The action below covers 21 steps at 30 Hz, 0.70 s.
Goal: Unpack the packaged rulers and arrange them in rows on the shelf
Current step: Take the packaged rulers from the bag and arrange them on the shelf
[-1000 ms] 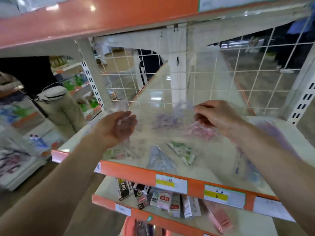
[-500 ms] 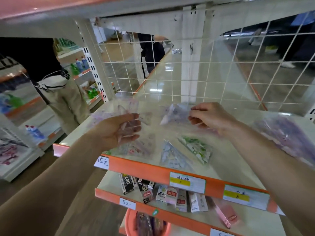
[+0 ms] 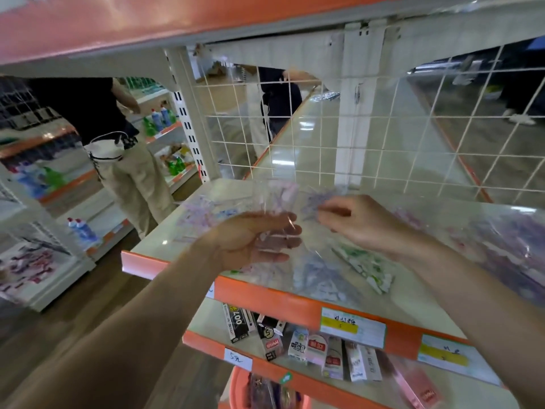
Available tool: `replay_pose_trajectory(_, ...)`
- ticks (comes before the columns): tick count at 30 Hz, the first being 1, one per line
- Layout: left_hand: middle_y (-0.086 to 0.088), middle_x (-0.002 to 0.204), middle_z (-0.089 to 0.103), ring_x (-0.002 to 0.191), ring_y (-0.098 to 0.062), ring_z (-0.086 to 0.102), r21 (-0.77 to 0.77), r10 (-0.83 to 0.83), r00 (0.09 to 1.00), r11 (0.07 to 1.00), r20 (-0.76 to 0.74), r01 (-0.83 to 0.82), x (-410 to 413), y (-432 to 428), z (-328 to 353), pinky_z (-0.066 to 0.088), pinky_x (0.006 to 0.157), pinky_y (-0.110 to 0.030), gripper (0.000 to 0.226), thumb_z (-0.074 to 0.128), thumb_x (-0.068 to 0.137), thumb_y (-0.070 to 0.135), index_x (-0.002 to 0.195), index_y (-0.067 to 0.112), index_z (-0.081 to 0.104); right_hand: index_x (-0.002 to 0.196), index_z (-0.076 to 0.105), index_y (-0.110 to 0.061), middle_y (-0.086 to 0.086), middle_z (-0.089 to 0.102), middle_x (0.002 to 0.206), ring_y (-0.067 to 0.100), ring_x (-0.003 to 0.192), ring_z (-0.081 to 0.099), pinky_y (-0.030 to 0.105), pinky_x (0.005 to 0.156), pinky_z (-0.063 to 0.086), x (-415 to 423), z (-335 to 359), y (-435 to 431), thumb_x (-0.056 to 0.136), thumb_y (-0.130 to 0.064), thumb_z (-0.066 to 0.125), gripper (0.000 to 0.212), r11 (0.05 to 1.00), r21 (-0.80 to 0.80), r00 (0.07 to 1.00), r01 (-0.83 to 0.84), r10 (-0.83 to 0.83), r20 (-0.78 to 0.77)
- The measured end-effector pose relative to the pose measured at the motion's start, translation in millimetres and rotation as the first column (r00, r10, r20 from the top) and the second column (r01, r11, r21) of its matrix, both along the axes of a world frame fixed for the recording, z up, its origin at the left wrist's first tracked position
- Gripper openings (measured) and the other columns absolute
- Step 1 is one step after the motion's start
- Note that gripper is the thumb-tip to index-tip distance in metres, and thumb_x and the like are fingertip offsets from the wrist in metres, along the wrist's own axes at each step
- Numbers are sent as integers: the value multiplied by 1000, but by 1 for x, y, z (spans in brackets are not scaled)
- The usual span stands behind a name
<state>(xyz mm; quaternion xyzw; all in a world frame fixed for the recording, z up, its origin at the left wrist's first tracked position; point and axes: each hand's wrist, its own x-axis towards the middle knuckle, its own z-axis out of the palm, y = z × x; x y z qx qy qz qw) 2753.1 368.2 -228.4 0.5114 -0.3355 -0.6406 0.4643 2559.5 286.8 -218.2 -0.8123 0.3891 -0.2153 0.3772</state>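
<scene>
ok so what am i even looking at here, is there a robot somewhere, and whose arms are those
There is no robot here. A person wears one wide camera on the head, so this single picture looks forward and down at their own two bare arms. They stand at a shop shelf with an orange front edge and a white wire grid behind it.

The left hand lies palm up with its grip on a crinkly clear plastic bag. The right hand seems to pinch the same bag from above, though blur hides the exact hold.

On the shelf lie small patterned ruler packs: a green and white packet, a blue packet and pink packets further back on the left. The level below holds small boxes. A second person stands in the aisle to the left.
</scene>
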Motion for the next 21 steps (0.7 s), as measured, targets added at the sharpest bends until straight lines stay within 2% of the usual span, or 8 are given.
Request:
replay_pose_trajectory(3, -5, 88, 72, 79, -18, 70, 5, -32, 996, 999, 79, 32, -8, -1, 4, 56, 62, -30, 28, 67, 71, 21, 97, 11, 67, 115, 57, -23, -4, 66, 95, 5, 77, 62, 17, 61, 43, 11, 10, 0, 85, -36, 67, 34, 974, 226, 974, -29, -23, 224)
replay_pose_trajectory(5, -6, 86, 71, 75, -18, 68, 9, -53, 989, 999, 141, 52, -14, -3, 7, 53, 57, -27, 31, 70, 68, 21, 97, 10, 66, 113, 57, -21, -3, 66, 93, 7, 77, 62, 19, 61, 45, 17, 11, 0, 82, -28, 71, 34, 963, 266, 961, -50, -27, 276)
replay_pose_trajectory(7, -7, 85, 70, 73, -18, 66, 8, -64, 984, 998, 165, 63, -17, -5, 9, 52, 55, -26, 33, 72, 68, 19, 99, 9, 66, 104, 63, -18, -4, 66, 85, 8, 72, 61, 20, 59, 45, 20, 8, -2, 80, -18, 73, 26, 962, 270, 948, -44, -45, 315)
replay_pose_trajectory(9, -9, 86, 69, 72, -20, 66, -12, -55, 992, 998, 115, 57, -18, -7, 11, 52, 54, -27, 32, 70, 72, 17, 102, 8, 64, 94, 66, -18, -4, 68, 80, 7, 70, 62, 18, 56, 45, 19, 7, -7, 81, -13, 72, 15, 953, 300, 931, -28, -84, 355)
replay_pose_trajectory(12, -14, 91, 69, 73, -26, 68, -38, -20, 1000, 999, 22, 21, -19, -12, 11, 56, 56, -30, 21, 61, 86, 15, 105, 7, 61, 93, 68, -16, -3, 71, 77, 5, 67, 65, 17, 58, 47, 11, 4, -15, 82, -12, 71, 12, 931, 365, 901, 6, -163, 401)
replay_pose_trajectory(15, -14, 94, 71, 72, -27, 70, -25, -11, 1000, 1000, 28, 12, -21, -16, 11, 58, 57, -32, 17, 55, 92, 14, 106, 6, 61, 93, 70, -15, -5, 72, 72, 3, 65, 66, 17, 56, 48, 7, -1, -19, 84, -15, 70, 9, 928, 369, 881, 59, -222, 417)
replay_pose_trajectory(18, -13, 96, 72, 74, -25, 70, -17, -27, 994, 999, 103, 29, -22, -21, 12, 57, 58, -30, 13, 55, 94, 15, 103, 10, 63, 89, 72, -17, -3, 70, 72, 6, 65, 65, 17, 54, 48, 2, -1, -25, 85, -17, 68, 5, 903, 408, 808, 135, -339, 482)
replay_pose_trajectory(21, -13, 98, 71, 76, -26, 70, -16, -34, 995, 999, 99, 36, -24, -27, 12, 56, 59, -30, 16, 56, 92, 15, 105, 11, 65, 89, 70, -16, 2, 72, 77, 12, 71, 68, 22, 58, 52, -16, 5, -37, 87, -14, 66, 6, 825, 545, 687, 151, -484, 542)
